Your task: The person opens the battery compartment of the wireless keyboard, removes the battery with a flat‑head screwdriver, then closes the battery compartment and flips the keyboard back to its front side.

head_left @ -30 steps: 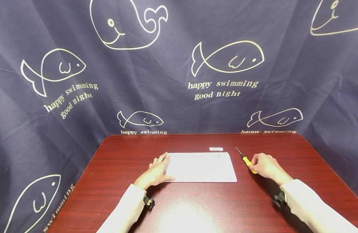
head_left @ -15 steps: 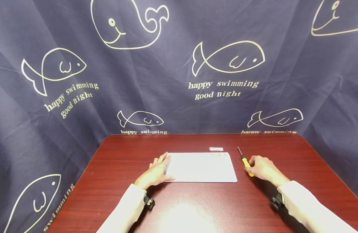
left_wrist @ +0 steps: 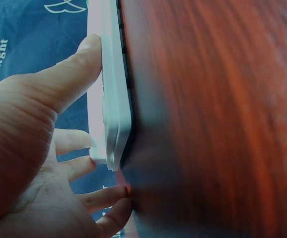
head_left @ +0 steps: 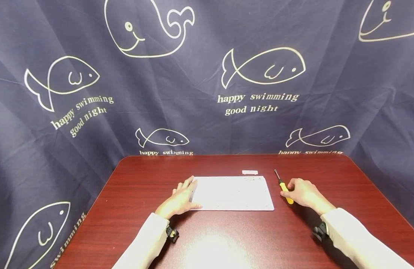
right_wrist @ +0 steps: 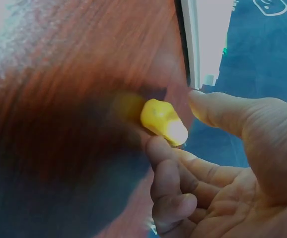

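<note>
1 screwdriver (head_left: 282, 185) shifted left | 1 keyboard (head_left: 233, 193) | 1 white strip (head_left: 250, 172)

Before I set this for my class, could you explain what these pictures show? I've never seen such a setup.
No machine: just a person's bare left hand and right hand. The wide view comes from the head, the close ones from each wrist. On the reddish-brown table lie a white panel, a small white piece beyond it and a yellow-handled screwdriver. The left hand rests on the panel's left end. The right hand is at the screwdriver's handle, thumb apart, so seemingly not gripping it.
</note>
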A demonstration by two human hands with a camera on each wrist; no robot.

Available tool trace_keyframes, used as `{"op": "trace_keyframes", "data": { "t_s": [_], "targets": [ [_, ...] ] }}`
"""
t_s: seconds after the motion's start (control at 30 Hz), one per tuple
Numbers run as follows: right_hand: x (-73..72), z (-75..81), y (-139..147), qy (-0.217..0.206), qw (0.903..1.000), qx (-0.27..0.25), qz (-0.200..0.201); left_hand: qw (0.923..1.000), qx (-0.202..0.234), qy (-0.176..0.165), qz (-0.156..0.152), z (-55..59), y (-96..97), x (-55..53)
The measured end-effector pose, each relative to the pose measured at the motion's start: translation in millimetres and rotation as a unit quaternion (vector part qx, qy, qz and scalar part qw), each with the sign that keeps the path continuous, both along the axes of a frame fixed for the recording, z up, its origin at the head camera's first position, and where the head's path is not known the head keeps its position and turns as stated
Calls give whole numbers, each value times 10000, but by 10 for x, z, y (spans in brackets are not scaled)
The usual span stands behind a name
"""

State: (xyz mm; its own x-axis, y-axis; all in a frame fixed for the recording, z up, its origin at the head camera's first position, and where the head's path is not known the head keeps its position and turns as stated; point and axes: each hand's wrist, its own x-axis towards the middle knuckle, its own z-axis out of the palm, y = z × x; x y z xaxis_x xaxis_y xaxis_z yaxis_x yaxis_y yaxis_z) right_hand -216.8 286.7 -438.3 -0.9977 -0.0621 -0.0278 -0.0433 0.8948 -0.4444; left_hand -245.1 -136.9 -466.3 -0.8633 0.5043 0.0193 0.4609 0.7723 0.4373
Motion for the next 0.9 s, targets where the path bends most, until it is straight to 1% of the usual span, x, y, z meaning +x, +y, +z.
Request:
{"op": "trace_keyframes", "data": {
  "t_s": [0.13,0.27,0.33,0.37,0.43,0.5,0.57,0.63,0.7,0.9],
  "targets": [
    [-7,28,-4,114,9999,-57,-5,10000,15,3,18,-1,0,-5],
    [-19,51,-56,532,9984,-174,84,10000,24,11,7,-3,0,-6],
    [-24,56,-109,822,9957,-327,291,10000,26,20,-3,-5,0,-4],
    [-26,54,-141,946,9936,-416,455,10000,29,25,-4,-7,0,-5],
    [-24,45,-205,1057,9893,-573,829,10000,41,24,-3,-10,0,-6],
    [-15,23,-265,1013,9844,-731,1242,10000,55,13,3,-8,1,-5],
    [-3,2,-316,898,9800,-759,1603,10000,59,5,4,-9,1,-5],
    [7,-24,-357,764,9782,-689,1806,10000,56,-1,5,-9,0,-4],
    [10,-44,-388,690,9771,-608,1920,10000,65,-7,9,-9,-1,-3],
    [-21,-94,-420,569,9809,-424,1813,10000,60,-2,3,-8,0,-5]
  ]
}}
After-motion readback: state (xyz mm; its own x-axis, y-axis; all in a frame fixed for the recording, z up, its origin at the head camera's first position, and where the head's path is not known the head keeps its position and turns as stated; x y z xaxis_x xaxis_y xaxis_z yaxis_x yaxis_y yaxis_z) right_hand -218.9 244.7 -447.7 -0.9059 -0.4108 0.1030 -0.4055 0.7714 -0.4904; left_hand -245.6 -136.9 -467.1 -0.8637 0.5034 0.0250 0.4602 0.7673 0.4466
